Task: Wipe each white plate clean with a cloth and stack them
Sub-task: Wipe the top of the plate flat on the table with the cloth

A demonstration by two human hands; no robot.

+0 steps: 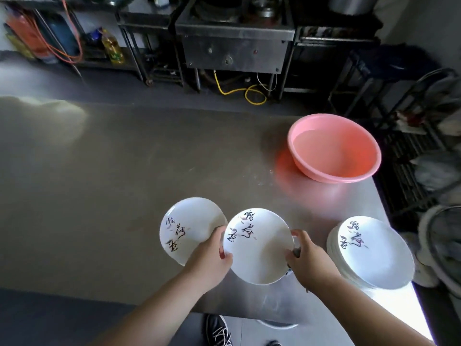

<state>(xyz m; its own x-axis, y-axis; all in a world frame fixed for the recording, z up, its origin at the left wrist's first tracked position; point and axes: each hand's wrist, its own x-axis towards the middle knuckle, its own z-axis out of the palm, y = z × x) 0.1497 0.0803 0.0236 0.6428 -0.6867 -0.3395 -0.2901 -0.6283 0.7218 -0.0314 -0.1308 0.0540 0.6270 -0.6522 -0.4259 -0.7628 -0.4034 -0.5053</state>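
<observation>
Head view of a steel table (124, 171). Centre, near the front edge: a round white plate (259, 248), face up and tilted slightly toward the camera, its black brush lettering at the upper left of the face; being circular, it shows no long axis. The left hand (212, 255) grips its left rim, thumb curled over the top surface and fingers hidden beneath. The right hand (305, 258) grips the right rim in the same manner, thumb on top, fingers curled under; a small grey object shows between these fingers and the rim, too unclear to identify. Just left, partly covered by the left hand, lies a second plate (192, 221), lettering on its left side. To the right, close to the table's corner, stands a stack of plates (371, 253) with lettering toward the far side. Farther back on the right sits a pink basin (334, 148). Beyond the table: a metal stove unit (234, 46), a yellow hose (249, 93) and an oil bottle (112, 47).
</observation>
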